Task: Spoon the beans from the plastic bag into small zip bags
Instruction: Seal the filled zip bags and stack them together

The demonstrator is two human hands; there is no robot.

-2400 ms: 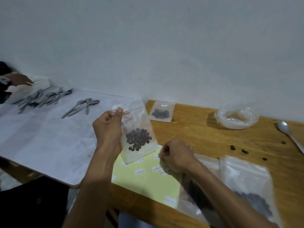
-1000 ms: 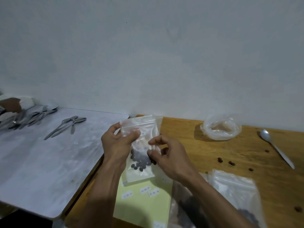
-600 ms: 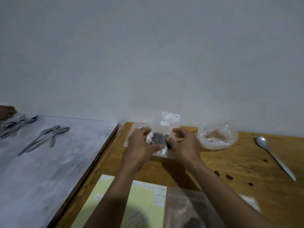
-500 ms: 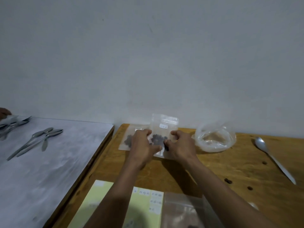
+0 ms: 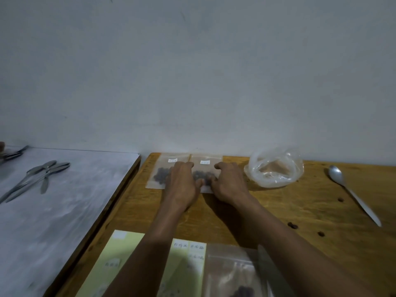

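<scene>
Two small zip bags of dark beans lie flat side by side at the back of the wooden table [image 5: 278, 211], each with a white label. My left hand [image 5: 182, 181] and my right hand [image 5: 230, 183] hold the right-hand zip bag [image 5: 205, 165] by its two sides, fingers curled and thumbs on its lower part. My left hand hides part of the left-hand zip bag [image 5: 160, 172]. A larger clear plastic bag with beans [image 5: 235, 275] lies at the near edge under my right forearm. A metal spoon [image 5: 351, 189] lies at the right.
A crumpled clear plastic bag [image 5: 275, 168] sits right of my hands. Loose beans [image 5: 292, 225] are scattered near the spoon. A yellow-green label sheet [image 5: 120, 264] lies near the front. Several spoons [image 5: 36, 179] lie on the white table [image 5: 53, 221] at the left.
Both hands carried the filled zip bag from in front of me to the back of the table. It went from upright to flat beside the other filled bag.
</scene>
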